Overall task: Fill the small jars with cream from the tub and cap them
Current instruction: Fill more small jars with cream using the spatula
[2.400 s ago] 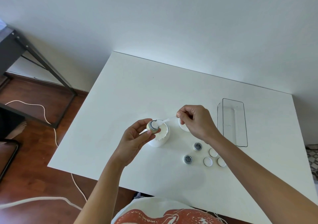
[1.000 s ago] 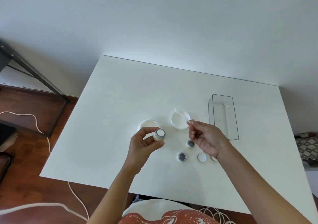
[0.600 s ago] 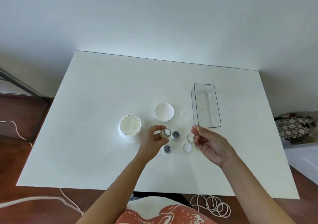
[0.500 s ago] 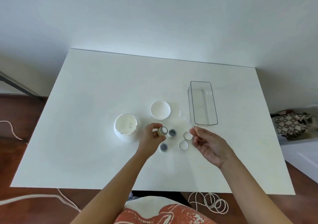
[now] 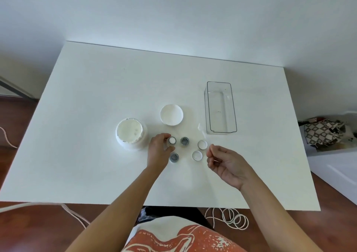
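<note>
The open cream tub [image 5: 131,132] stands on the white table [image 5: 96,97], with its white lid [image 5: 171,114] lying upturned behind and to the right. My left hand [image 5: 157,151] grips a small jar filled with cream [image 5: 171,141] just right of the tub, low at the table. Two empty small jars [image 5: 184,141] [image 5: 174,157] stand beside it. Two white caps [image 5: 202,144] [image 5: 197,155] lie further right. My right hand [image 5: 226,162] hovers next to the caps, fingers loosely curled, with nothing visible in it. A small clear spatula [image 5: 201,129] lies on the table.
A clear rectangular box [image 5: 220,108] stands at the back right, close to the spatula. The table's front edge runs just below my forearms. Cords lie on the wooden floor [image 5: 228,218], and a patterned bag [image 5: 324,133] sits beyond the right edge.
My left hand carried the filled jar away from the tub and lowered it among the empty jars. My right hand let go of the spatula and came down beside the caps.
</note>
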Action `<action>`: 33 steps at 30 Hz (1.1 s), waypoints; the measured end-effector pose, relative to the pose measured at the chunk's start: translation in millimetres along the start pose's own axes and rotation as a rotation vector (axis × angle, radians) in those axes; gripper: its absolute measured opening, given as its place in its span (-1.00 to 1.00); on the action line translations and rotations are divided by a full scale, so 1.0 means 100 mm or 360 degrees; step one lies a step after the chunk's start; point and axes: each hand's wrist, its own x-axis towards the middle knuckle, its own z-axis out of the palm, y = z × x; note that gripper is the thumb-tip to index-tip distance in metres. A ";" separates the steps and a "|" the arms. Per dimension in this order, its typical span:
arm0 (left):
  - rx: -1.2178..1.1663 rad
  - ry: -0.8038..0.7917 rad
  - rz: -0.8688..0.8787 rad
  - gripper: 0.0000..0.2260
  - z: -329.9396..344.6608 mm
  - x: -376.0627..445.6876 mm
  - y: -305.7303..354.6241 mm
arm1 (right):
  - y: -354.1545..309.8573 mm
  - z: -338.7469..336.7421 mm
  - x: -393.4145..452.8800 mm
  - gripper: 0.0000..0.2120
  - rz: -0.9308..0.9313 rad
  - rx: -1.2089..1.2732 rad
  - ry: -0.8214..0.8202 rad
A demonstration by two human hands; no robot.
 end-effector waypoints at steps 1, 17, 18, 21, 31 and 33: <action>0.0013 0.0015 0.0009 -0.63 0.01 0.00 0.00 | 0.00 0.00 0.00 -0.84 -0.0009 -0.0021 -0.0002; 0.0076 -0.0090 0.0207 -0.54 -0.01 -0.47 -0.29 | -0.05 0.14 0.10 -0.91 -0.0143 -0.0061 0.0014; 0.0067 -0.0096 0.0205 -0.53 0.01 -0.46 -0.27 | -0.05 0.16 0.11 -0.92 -0.0140 -0.0061 0.0011; 0.0070 -0.0069 0.0200 -0.57 0.07 -0.41 -0.22 | -0.05 0.23 0.13 -0.93 -0.0132 -0.0070 0.0000; -0.0228 -0.0055 0.0181 -0.66 -0.15 -0.59 -0.17 | -0.10 0.64 0.25 -0.95 -0.0290 -0.0374 -0.0060; -0.0333 0.0007 0.0162 -0.62 -0.32 -0.69 -0.12 | -0.11 0.78 0.29 -0.94 -0.0366 -0.0529 -0.0075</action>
